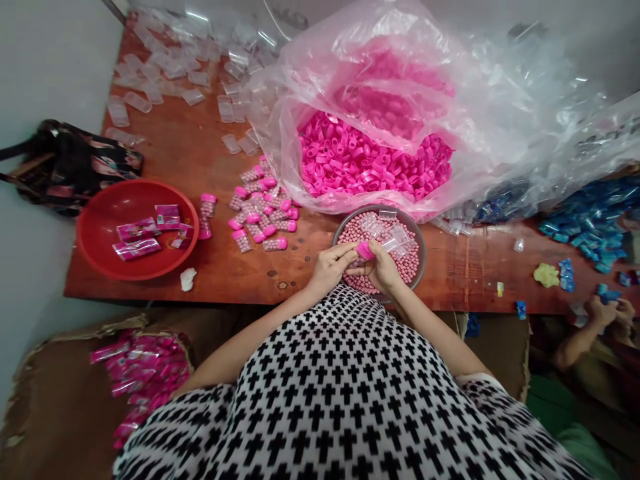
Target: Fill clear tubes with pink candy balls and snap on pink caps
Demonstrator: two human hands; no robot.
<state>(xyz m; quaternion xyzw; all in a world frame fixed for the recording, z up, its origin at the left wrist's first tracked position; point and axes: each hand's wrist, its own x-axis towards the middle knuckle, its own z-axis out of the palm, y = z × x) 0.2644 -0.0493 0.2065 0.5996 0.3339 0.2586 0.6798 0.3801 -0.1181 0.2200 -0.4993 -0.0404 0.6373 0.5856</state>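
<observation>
Head view, looking down past a black-and-white cross-patterned top (345,380) at two bare hands working close together just above a shallow grey metal bowl (423,260). The right hand (381,268) has its fingers closed in a tight pinch on a pink plastic cap (365,251). The left hand (327,267) comes in from the other side with its fingers curled towards the same spot; whether they hold anything behind the cap, I cannot tell.

Directly beneath the fingers, the bowl holds a heap of pink beads (406,264), with a few clear plastic tubes (393,239) lying on top. Beyond the fingers, a clear plastic bag (295,113) holds a mound of loose pink caps (360,160).

To the left of the fingers, capped tubes of pink beads (260,213) lie in a loose cluster on the reddish-brown wooden surface (450,280). Farther left, a red plastic basin (137,185) holds pink-labelled packets (137,230), while empty clear tubes (225,110) are scattered farther up the surface. Well to the right of the fingers lie blue packets (590,220), and a co-worker's hands (605,312) are at the surface's edge.
</observation>
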